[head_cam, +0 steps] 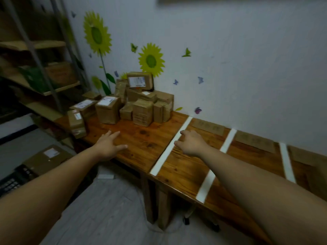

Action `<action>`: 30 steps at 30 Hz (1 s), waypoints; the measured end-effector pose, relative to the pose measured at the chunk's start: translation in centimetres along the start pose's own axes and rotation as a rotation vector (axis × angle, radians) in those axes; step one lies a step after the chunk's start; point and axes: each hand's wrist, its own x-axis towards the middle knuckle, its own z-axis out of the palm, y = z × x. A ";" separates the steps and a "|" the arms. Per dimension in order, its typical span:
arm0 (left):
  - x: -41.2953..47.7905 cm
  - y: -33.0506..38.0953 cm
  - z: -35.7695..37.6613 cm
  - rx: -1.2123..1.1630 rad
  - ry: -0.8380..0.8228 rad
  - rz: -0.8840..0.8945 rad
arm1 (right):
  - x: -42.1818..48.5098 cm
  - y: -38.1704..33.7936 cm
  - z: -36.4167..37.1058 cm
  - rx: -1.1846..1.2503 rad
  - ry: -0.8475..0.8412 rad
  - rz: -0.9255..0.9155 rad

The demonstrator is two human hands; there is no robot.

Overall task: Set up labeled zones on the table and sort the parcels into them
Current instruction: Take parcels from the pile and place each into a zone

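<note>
We are noting a wooden table (141, 138). A pile of cardboard parcels (141, 110) is sitting on its far end, at 11 o'clock. Three white tape strips (169, 147) are crossing the top at 3 to 4 o'clock of the pile. Cardboard labels (208, 127) are lying between them along the far edge, writing blurred.

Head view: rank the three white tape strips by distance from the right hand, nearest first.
1. left strip: directly by the right hand, on its left side; contact cannot be told.
2. middle strip: to the hand's right, partly hidden by the arm.
3. right strip: farthest to the right.
</note>
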 end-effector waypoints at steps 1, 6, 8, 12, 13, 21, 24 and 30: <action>1.1 -1.5 -0.7 -0.003 0.013 -0.028 | 1.9 -1.5 0.7 0.001 -0.012 -0.018; 7.6 -8.0 -5.0 -0.029 0.038 -0.141 | 11.8 -8.8 3.9 0.037 -0.114 -0.113; 10.3 -10.4 -6.9 -0.040 0.059 -0.164 | 15.7 -11.7 5.0 0.045 -0.158 -0.139; 14.4 -14.3 -10.3 -0.059 0.065 -0.192 | 22.1 -17.5 6.9 0.053 -0.193 -0.152; 15.6 -15.5 -11.0 -0.064 0.066 -0.208 | 23.4 -18.9 7.3 0.056 -0.193 -0.158; 26.5 -24.3 -14.4 -0.242 -0.008 -0.248 | 31.7 -27.7 12.1 0.143 -0.211 -0.155; 31.9 -29.0 -15.4 -0.290 -0.070 -0.221 | 34.7 -31.5 15.4 0.200 -0.200 -0.083; 38.1 -33.6 -17.6 -0.393 -0.134 -0.213 | 38.7 -39.7 22.5 0.326 -0.236 0.046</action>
